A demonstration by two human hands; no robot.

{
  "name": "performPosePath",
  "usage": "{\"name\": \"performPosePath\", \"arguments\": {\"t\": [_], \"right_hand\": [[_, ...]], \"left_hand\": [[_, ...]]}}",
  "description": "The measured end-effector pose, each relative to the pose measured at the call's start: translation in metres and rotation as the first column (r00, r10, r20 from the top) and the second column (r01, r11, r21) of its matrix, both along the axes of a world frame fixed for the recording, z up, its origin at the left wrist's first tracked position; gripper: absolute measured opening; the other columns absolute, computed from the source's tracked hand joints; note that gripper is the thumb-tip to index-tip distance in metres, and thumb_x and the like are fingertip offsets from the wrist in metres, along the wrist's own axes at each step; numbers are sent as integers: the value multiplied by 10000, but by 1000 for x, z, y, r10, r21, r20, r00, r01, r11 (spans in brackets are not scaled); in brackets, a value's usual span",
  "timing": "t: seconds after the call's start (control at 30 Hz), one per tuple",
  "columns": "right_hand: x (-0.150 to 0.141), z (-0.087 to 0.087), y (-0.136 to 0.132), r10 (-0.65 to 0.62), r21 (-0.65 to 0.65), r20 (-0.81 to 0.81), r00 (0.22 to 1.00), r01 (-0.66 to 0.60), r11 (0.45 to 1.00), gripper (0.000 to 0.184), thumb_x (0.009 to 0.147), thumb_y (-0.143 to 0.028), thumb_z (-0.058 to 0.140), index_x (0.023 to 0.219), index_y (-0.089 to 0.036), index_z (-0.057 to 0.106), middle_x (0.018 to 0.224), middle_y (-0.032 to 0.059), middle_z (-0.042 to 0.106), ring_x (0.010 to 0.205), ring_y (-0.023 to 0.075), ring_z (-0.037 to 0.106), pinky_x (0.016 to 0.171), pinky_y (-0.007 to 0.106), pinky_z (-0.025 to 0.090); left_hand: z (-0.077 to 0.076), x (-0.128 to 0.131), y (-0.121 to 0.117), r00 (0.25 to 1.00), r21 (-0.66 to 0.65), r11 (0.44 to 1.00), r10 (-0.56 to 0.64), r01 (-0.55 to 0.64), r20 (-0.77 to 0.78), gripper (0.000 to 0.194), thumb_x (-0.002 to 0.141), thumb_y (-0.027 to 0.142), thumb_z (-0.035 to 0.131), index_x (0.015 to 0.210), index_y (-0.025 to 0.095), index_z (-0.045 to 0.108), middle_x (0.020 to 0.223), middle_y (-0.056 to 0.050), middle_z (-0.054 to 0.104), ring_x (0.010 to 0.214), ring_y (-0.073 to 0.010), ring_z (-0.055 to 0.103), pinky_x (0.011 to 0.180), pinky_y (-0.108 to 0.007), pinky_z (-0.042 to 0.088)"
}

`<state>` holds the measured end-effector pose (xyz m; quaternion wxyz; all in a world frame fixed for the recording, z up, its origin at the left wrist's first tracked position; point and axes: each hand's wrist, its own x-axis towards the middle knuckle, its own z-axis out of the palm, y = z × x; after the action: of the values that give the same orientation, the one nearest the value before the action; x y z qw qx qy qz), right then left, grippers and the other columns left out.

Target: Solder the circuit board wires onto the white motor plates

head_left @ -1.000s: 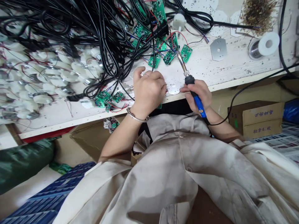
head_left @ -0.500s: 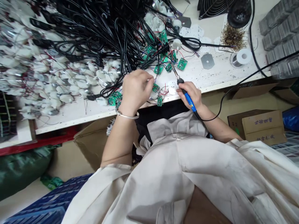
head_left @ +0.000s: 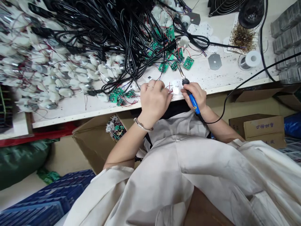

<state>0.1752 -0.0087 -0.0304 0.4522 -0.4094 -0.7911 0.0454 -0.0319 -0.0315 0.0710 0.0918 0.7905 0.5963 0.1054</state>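
Apparently mid-batch, my right hand [head_left: 199, 94] is gripping a soldering iron [head_left: 193, 101]; my bent left hand [head_left: 154, 99] is hiding any pinch; farther off, wired circuit boards [head_left: 188, 62] are lying, likely unfinished.

Left hand [head_left: 154, 102]: faced back upward with bent fingers [head_left: 160, 85].
Right hand [head_left: 197, 95]: curled closed in a grip.
Both forearms [head_left: 125, 144]: reached forward, slanting inward.

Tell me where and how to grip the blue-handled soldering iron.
Best by its blue handle, coming from the person's right, as the right hand does. The narrow metal shaft points away from the person toward the green circuit boards, so fingers should probably stay behind the dark collar; the cable trails from the near end.
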Motion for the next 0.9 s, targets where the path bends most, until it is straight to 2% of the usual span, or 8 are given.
{"name": "performPosePath", "arguments": {"t": [0.1,0.2,0.3,0.47,0.57,0.73,0.8,0.9], "right_hand": [[-1,-1,-1,-12,-49,15,1000,13,999,313,1012,-356,464,1220,-215,650,1018,67,720,903,153,712,796,254,577],[-3,-1,-1,-36,21,16,999,35,999,286,1004,-337,488,1213,-229,653,1001,49,714,859,136,704,753,232,561],[-5,0,-1,-50,72,21,999,48,996,273,1003,-329,500,1206,-232,655,991,40,710,830,126,698,723,222,551],[-4,4,-1,-70,60,86,994,65,996,297,1017,-348,472,1190,-214,672,975,59,719,849,133,701,731,227,561],[-4,7,-1,-77,62,113,991,70,996,290,1017,-342,474,1172,-206,679,967,66,720,848,133,703,730,223,566],[-5,9,0,-56,138,40,998,50,989,250,984,-289,550,1191,-191,651,945,54,717,813,117,696,708,204,560],[-5,8,0,-68,122,63,996,60,991,251,995,-302,527,1182,-197,658,941,52,718,812,116,699,708,206,563],[-4,6,-1,-86,55,124,989,80,995,298,1017,-350,467,1170,-203,677,952,60,721,835,119,704,725,213,570]], "left_hand": [[-10,7,6,999,-12,999,29,-30,-44,279,981,283,480,867,174,710,1084,-146,657,1121,-352,545,953,-523,378],[-22,6,11,999,61,998,17,-14,-48,261,950,223,485,807,182,700,1028,-142,668,1061,-340,555,900,-508,398],[-27,0,12,1000,121,993,-15,15,4,211,916,235,560,757,206,696,983,-123,684,1018,-335,570,847,-495,407],[-21,-13,10,971,96,994,21,-45,238,168,948,315,601,888,247,743,1062,-71,731,1047,-282,616,919,-476,443],[-20,-18,10,912,40,999,10,-29,410,199,970,332,570,949,245,748,963,-32,754,973,-226,652,946,-416,480],[-21,-24,15,815,13,992,93,-122,572,255,974,394,569,1013,234,764,893,-20,760,843,-186,654,841,-344,518],[-18,-29,20,796,-9,993,99,-117,597,287,982,426,564,1011,229,772,859,-20,754,783,-177,647,774,-328,514],[-10,-33,30,864,-1,999,41,-46,503,296,991,427,558,998,231,780,837,-15,751,785,-184,655,794,-341,502]]}}
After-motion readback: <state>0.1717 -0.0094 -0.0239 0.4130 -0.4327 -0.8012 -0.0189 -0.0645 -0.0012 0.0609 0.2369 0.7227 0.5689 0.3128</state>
